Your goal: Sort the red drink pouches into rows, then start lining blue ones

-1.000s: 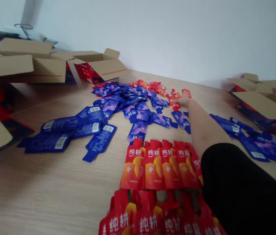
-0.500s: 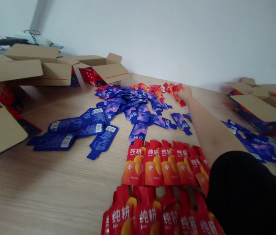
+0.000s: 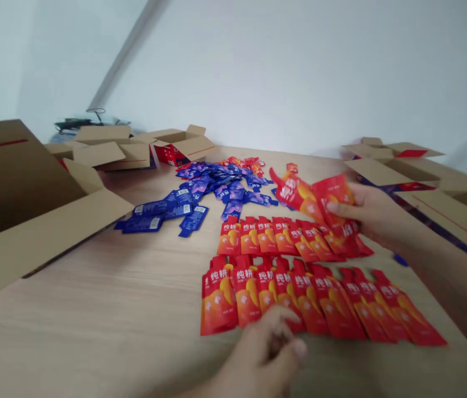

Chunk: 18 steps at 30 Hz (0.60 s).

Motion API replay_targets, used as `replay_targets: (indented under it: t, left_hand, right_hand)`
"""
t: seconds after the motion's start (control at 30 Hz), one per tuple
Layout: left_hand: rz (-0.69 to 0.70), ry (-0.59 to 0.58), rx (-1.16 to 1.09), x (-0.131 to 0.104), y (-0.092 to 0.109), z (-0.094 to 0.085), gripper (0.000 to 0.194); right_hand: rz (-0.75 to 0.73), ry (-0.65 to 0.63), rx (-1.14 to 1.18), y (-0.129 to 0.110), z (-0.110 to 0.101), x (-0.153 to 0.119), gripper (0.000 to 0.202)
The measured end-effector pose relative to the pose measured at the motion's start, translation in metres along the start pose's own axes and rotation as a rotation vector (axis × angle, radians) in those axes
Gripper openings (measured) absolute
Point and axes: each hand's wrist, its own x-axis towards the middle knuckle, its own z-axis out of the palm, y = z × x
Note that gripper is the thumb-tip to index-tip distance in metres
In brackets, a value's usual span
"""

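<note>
Several red pouches (image 3: 299, 198) are gripped in my right hand (image 3: 355, 209), held above the right part of the upper row. My left hand (image 3: 264, 351) is low in the centre, palm up with its fingers curled and apart, and nothing shows in it. Just beyond it lies the lower row of red pouches (image 3: 219, 301), overlapping side by side with their spouts pointing away from me. Behind that is the upper row of red pouches (image 3: 248, 237). A pile of blue pouches (image 3: 216, 179) lies further back, and a few blue pouches (image 3: 144, 223) lie face down to its left.
A large open carton (image 3: 51, 249) stands at the left. More open cartons stand at the back left (image 3: 100, 155) and on the right (image 3: 449, 213). Small red pouches (image 3: 253, 165) lie behind the blue pile. A pale wall borders the table's back.
My right hand has come back nearer from the far red pouches, now holding several. My left hand has entered at the bottom. The view has shifted, showing both rows more fully.
</note>
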Motion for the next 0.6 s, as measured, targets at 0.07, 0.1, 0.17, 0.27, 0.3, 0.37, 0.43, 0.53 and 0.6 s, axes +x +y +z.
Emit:
replay_targets:
  t: [0.07,0.1,0.17,0.27,0.3,0.37,0.43,0.53,0.6]
  left_hand:
    - [-0.141,0.065,-0.407,0.000,0.011,-0.002,0.053]
    - [-0.177,0.075,-0.527,-0.001,0.017,-0.002,0.058]
    - [-0.212,0.057,-0.620,-0.006,0.025,0.003,0.062]
    - [-0.290,-0.023,-0.585,-0.016,0.026,0.019,0.069]
    - [-0.336,-0.048,-0.573,-0.019,0.023,0.026,0.071]
    - [-0.439,-0.096,-0.566,-0.021,0.015,0.039,0.069]
    - [-0.515,-0.140,-0.557,-0.020,0.004,0.052,0.062]
    - [-0.612,-0.214,-0.474,-0.015,-0.009,0.065,0.049]
    - [-0.717,-0.260,-0.365,-0.013,-0.012,0.067,0.046]
  right_hand:
    - [0.038,-0.128,-0.057,-0.004,0.011,-0.061,0.032]
    - [0.064,-0.173,-0.078,-0.004,0.016,-0.088,0.031]
    - [0.137,-0.212,-0.101,-0.002,0.025,-0.137,0.030]
    - [0.278,-0.232,-0.074,0.008,0.034,-0.193,0.028]
    - [0.313,-0.245,-0.050,0.013,0.036,-0.208,0.027]
    - [0.345,-0.291,-0.017,0.025,0.040,-0.231,0.024]
    - [0.312,-0.323,-0.042,0.039,0.044,-0.247,0.017]
    - [0.170,-0.315,-0.189,0.054,0.043,-0.258,0.020]
    - [0.151,-0.261,-0.318,0.055,0.034,-0.258,0.022]
